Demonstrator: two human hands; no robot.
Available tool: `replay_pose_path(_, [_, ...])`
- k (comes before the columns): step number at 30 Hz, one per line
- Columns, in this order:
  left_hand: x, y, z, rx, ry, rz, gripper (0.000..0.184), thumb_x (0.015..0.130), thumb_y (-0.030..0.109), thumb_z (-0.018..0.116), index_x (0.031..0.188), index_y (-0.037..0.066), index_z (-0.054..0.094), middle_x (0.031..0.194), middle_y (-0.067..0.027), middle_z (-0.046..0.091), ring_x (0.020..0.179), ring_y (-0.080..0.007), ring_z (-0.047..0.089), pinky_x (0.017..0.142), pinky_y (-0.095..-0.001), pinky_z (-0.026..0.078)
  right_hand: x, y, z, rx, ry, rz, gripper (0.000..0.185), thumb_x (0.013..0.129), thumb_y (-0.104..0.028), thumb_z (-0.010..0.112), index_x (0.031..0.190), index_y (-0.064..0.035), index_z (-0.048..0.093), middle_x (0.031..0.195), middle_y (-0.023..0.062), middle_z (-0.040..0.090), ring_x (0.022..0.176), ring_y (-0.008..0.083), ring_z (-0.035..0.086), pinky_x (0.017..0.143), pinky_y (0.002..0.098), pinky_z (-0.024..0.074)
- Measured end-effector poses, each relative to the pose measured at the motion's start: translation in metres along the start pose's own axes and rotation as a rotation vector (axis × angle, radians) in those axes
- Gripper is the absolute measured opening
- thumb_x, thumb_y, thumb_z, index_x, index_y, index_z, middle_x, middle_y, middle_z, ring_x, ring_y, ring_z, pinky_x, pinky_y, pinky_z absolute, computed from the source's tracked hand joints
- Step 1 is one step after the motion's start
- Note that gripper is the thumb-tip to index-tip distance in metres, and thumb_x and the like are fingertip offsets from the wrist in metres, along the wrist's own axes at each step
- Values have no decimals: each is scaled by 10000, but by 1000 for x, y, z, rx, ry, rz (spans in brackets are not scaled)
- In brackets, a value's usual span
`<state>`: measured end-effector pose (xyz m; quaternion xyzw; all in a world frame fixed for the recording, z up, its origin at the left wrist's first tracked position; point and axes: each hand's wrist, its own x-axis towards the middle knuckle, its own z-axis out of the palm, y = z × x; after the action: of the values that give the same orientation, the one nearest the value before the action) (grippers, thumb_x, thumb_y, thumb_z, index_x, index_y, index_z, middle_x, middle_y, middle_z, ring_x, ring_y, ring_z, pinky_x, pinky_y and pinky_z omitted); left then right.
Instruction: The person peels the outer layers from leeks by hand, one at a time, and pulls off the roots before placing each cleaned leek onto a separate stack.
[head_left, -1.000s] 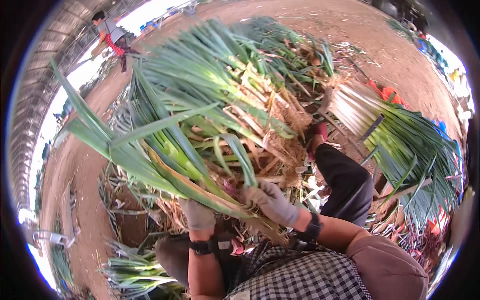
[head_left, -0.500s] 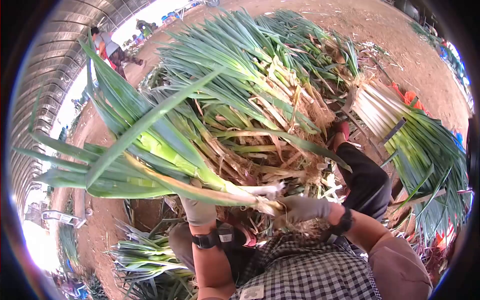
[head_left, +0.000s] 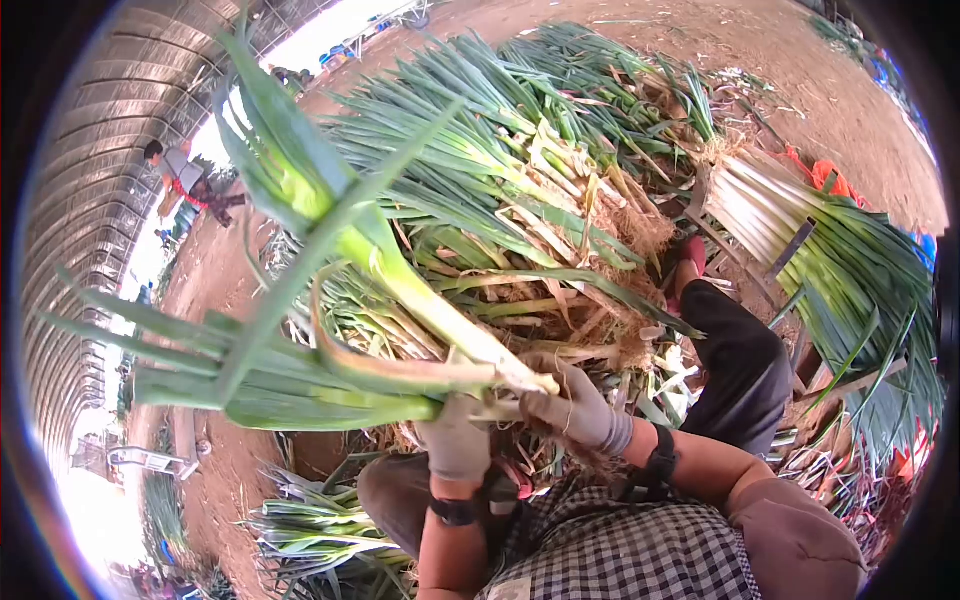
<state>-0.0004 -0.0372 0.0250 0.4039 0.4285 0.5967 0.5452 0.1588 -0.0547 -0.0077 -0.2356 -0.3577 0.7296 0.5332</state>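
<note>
In front of me, the green tops of leeks (head_left: pixel 420 300) fan out up and to the left. My left hand (head_left: pixel 458 440), gloved in grey, is closed round the stalks of the lower ones. My right hand (head_left: pixel 585 405), also gloved, closes on the root end of the leeks, with stringy roots hanging below it. A yellowed outer leaf (head_left: pixel 400 374) curls across the stalks. Part of the left fingers is hidden behind the stalks.
A big heap of untrimmed leeks (head_left: pixel 440 150) lies ahead. On my right, a rack (head_left: pixel 765 275) holds cleaned leeks with white ends. Trimmed leeks (head_left: pixel 310 525) lie at lower left. A person (head_left: pixel 190 180) is far left, near the ribbed tunnel wall (head_left: pixel 100 200).
Both hands have come closer together, the left moving right and the right shifting slightly left. One leek now angles more steeply upward, apart from the lower ones. The distant person has moved left in view.
</note>
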Motion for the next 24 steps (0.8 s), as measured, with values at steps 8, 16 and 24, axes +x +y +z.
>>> replay_pose_path(8, [-50, -10, -17, 14, 189, -11, 60, 844, 54, 570, 841, 11, 612, 639, -40, 560, 511, -103, 501, 481, -236, 394, 24, -78, -25, -202, -85, -250, 599, 948, -406, 553, 1345, 27, 431, 854, 5, 581, 662, 43, 497, 525, 195, 391])
replay_pose_path(16, [-22, 68, -16, 253, 403, 265, 253, 960, 196, 513, 732, 86, 505, 654, 41, 381, 526, -37, 319, 477, -199, 273, -21, -68, -44, -462, -31, -116, 716, 954, -552, 469, 1306, 72, 472, 1050, 49, 620, 894, 104, 560, 808, 238, 452])
replay_pose_path(24, [91, -9, -94, 241, 27, 375, 249, 924, 112, 523, 1072, -86, 551, 997, -68, 607, 706, -69, 539, 587, -188, 427, -51, -30, -45, -1302, -219, -86, 408, 933, -436, 565, 1120, -83, 648, 925, 90, 653, 828, 240, 651, 713, 363, 502])
